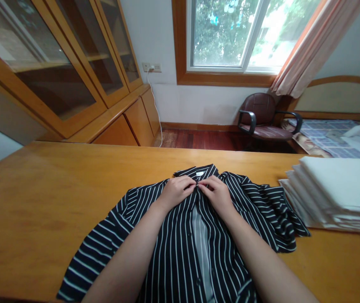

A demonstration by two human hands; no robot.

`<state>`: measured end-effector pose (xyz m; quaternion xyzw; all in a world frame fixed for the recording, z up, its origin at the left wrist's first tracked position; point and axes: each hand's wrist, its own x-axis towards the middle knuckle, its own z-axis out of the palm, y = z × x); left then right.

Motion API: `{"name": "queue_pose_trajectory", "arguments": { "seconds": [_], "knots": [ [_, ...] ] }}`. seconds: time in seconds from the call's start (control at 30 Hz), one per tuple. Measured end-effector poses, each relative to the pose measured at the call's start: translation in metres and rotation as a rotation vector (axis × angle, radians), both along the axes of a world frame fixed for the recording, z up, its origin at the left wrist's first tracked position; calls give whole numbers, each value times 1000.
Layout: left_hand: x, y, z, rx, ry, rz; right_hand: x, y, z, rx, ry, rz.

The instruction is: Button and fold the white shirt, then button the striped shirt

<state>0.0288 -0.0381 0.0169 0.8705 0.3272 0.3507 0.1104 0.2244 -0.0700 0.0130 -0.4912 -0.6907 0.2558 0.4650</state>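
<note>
A black shirt with white stripes [173, 248] lies face up on the wooden table [56, 189], its collar [211, 170] toward the far edge. My left hand [179, 190] pinches one front edge just below the collar. Opposite it, my right hand [214, 192] pinches the other front edge, and the fingertips of both hands meet there. What sits between the fingertips, perhaps a button, is too small to make out. Lower down, the shirt front hangs apart and shows its grey inside [201, 235]. One sleeve [96, 246] spreads to the left; the right sleeve [277, 214] is crumpled.
A stack of folded white cloths [337, 189] stands at the table's right, close to the sleeve. Beyond the table are a maroon armchair [262, 113], a bed [328, 134] and a window [224, 38]. A glass-door cabinet [82, 75] fills the left side.
</note>
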Motion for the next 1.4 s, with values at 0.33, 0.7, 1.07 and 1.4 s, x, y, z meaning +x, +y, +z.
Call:
{"name": "queue_pose_trajectory", "arguments": {
  "seconds": [0.33, 0.7, 1.07, 1.4],
  "knots": [
    [1, 1, 1, -104, -16, -9, 0, 0, -4, 30, -51, 0],
    [4, -5, 7, -295, -126, -1, 0, -1, -3, 53, -95, 4],
    [7, -4, 6, -283, -171, 59, -3, -3, 1, 57, -100, 8],
    [11, -4, 5, -353, -254, 85, -4, -3, 3, 43, -82, 5]
  ]
}}
